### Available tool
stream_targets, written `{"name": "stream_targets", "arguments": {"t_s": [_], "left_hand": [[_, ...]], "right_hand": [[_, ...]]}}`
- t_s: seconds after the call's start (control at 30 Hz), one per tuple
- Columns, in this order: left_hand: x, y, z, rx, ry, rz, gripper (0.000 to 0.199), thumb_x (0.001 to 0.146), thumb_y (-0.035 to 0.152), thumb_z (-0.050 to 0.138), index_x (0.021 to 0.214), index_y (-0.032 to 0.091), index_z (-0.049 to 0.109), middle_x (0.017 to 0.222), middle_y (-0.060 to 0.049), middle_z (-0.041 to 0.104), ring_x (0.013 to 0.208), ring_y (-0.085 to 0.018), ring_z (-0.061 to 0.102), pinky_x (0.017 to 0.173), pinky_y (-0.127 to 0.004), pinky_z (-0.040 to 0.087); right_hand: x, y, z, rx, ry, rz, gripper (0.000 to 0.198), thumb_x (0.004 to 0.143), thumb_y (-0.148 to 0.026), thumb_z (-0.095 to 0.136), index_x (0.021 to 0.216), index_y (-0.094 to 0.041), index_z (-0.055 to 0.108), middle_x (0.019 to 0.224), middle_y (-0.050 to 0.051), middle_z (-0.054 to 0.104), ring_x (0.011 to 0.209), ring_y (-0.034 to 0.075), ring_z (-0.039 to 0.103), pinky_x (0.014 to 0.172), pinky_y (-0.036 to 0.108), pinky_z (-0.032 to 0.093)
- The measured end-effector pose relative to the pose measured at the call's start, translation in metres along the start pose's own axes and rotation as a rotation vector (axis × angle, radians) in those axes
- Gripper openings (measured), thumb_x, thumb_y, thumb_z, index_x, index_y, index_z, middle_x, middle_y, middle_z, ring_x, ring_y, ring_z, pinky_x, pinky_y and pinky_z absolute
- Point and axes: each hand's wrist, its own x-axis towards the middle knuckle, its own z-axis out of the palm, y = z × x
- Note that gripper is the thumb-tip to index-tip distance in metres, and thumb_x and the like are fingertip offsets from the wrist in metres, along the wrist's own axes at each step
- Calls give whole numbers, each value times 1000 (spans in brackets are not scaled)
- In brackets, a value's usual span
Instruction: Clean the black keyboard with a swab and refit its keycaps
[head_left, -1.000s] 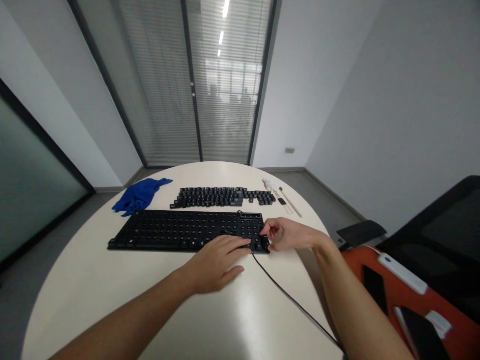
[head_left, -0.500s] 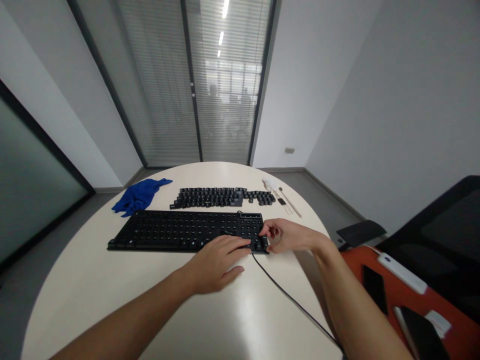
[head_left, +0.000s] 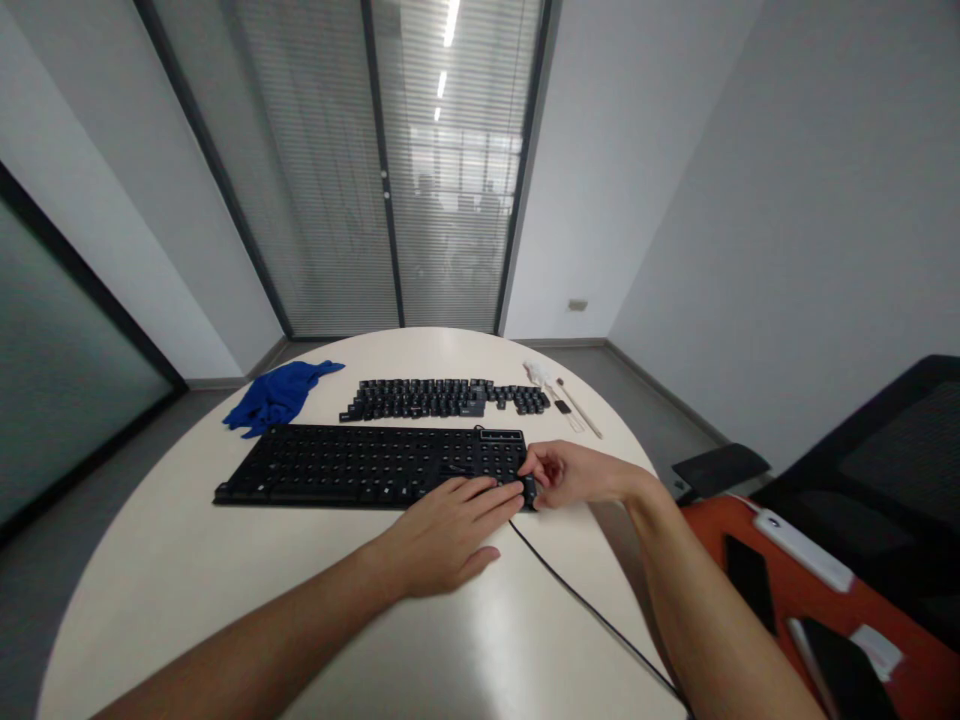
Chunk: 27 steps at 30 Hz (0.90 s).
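A black keyboard (head_left: 337, 465) lies across the table, most of its key positions bare of caps. My left hand (head_left: 454, 530) rests palm down over its lower right part, fingers stretched out and thumb apart on the table side. At the keyboard's right end, my right hand (head_left: 566, 475) is curled, with thumb and fingertips drawn in around the number pad's edge. Whatever sits between those fingertips is too small and dark to make out. Behind the keyboard, loose black keycaps (head_left: 420, 398) stand in rows, with a smaller group of keycaps (head_left: 529, 400) to their right.
A crumpled blue cloth (head_left: 281, 395) lies at the left of the round table (head_left: 247, 610). At the back right are a thin stick (head_left: 581, 408), a small wire tool (head_left: 564, 407) and white material (head_left: 537, 373). A cable (head_left: 585, 600) runs off right, toward an orange chair (head_left: 705, 515) holding phones.
My left hand has slid slightly right, its fingertips now close to my right hand's fingers. My right hand stays at the keyboard's right end, still curled.
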Motion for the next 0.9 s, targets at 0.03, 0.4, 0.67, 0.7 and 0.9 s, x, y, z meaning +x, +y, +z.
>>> {"name": "stream_targets", "arguments": {"t_s": [0.03, 0.4, 0.67, 0.7, 0.9], "left_hand": [[3, 2, -1, 5, -4, -7, 55, 103, 39, 46, 153, 19, 37, 159, -9, 43, 136, -29, 43, 111, -43, 35], [17, 23, 7, -107, 79, -160, 52, 100, 39, 53, 146, 18, 45, 145, -9, 55, 122, -31, 48, 105, -49, 41], [15, 21, 10, -159, 98, -156, 52, 98, 36, 55, 146, 17, 47, 153, -8, 49, 128, -31, 45, 109, -49, 39], [15, 21, 10, -160, 94, -155, 52, 98, 36, 55, 146, 18, 46, 154, -7, 49, 128, -31, 45, 109, -50, 39], [16, 22, 6, -157, 63, -149, 53, 99, 36, 53, 148, 19, 45, 155, -5, 47, 129, -30, 44, 110, -48, 37]], "right_hand": [[0, 0, 0, 8, -1, -3, 31, 62, -24, 81, 86, -19, 62, 70, -8, 52, 62, 9, 48, 59, 22, 40], [1, 3, -5, 86, -61, 5, 33, 68, -30, 85, 92, -16, 68, 70, -6, 60, 62, 9, 50, 60, 22, 39], [-2, 2, -11, 49, -28, -28, 32, 80, -37, 76, 105, -16, 75, 76, -1, 70, 68, 12, 58, 65, 25, 45], [-2, 1, -11, 38, -27, -36, 32, 82, -38, 75, 106, -16, 76, 77, 0, 71, 69, 12, 59, 65, 25, 45], [-1, -1, -13, 15, -16, -31, 33, 81, -37, 76, 103, -14, 77, 71, 1, 70, 63, 12, 58, 61, 24, 44]]}}
